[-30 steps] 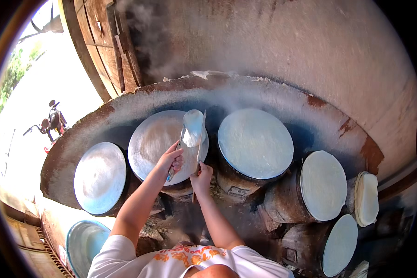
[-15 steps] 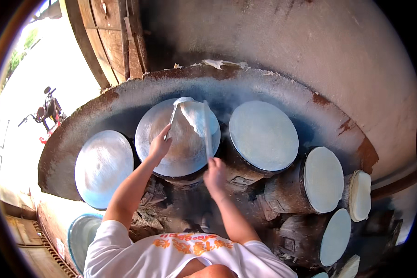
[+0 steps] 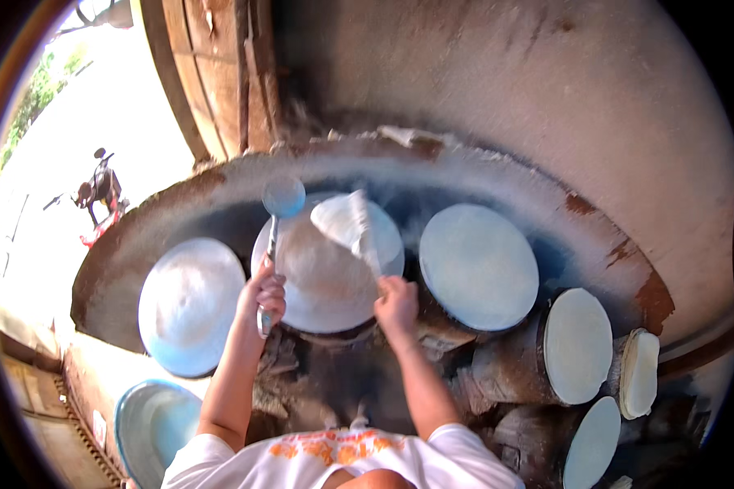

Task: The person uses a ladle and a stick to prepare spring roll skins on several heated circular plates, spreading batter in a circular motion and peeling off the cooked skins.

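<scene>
My left hand [image 3: 267, 292] is closed round the handle of a metal ladle [image 3: 284, 196], whose bowl is held over the far left rim of the middle round griddle [image 3: 310, 285]. In my right hand [image 3: 396, 310] is a long, flat spreader [image 3: 371, 251], blurred by motion, reaching over the same griddle. White batter [image 3: 333, 218] lies in a patch at the griddle's far side, touching the spreader and partly smeared along it. The near part of this griddle shows bare metal.
Another griddle [image 3: 189, 306] stands at the left, above a pale blue basin [image 3: 134, 432]. On the right are griddles covered with pale rounds [image 3: 479, 265], [image 3: 577, 346] and a stack of thin pancakes [image 3: 640, 373]. A curved sooty wall [image 3: 465, 167] runs behind. Steam rises there.
My left hand has drawn the ladle left, off the batter. The spreader has swung left at its tip, and the batter patch has shifted and widened leftward. The whole view has shifted slightly.
</scene>
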The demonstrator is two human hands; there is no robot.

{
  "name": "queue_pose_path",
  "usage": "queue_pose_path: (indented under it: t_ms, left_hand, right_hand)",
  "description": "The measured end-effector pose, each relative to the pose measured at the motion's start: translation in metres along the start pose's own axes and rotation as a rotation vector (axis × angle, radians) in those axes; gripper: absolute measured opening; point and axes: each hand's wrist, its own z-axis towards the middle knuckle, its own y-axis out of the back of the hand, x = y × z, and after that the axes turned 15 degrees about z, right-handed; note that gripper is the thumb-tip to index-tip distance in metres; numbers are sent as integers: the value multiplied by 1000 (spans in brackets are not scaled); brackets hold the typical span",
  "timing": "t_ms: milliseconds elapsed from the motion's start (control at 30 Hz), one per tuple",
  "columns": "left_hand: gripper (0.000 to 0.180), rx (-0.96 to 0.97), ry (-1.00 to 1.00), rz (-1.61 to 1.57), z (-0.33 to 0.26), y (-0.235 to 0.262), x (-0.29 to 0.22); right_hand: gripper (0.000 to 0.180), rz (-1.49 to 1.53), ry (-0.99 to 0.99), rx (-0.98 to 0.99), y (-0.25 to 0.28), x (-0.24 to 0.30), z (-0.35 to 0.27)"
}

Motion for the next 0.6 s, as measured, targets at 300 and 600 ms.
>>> queue_pose_path:
  t_ms: [300, 600]
  left_hand:
    - [37, 219, -52, -264, -144, -165, 65]
    - [53, 711, -311, 57, -167, -174, 117]
  right_hand:
    - [32, 128, 85, 70, -5, -3, 16]
    - [34, 121, 105, 318, -28, -50, 53]
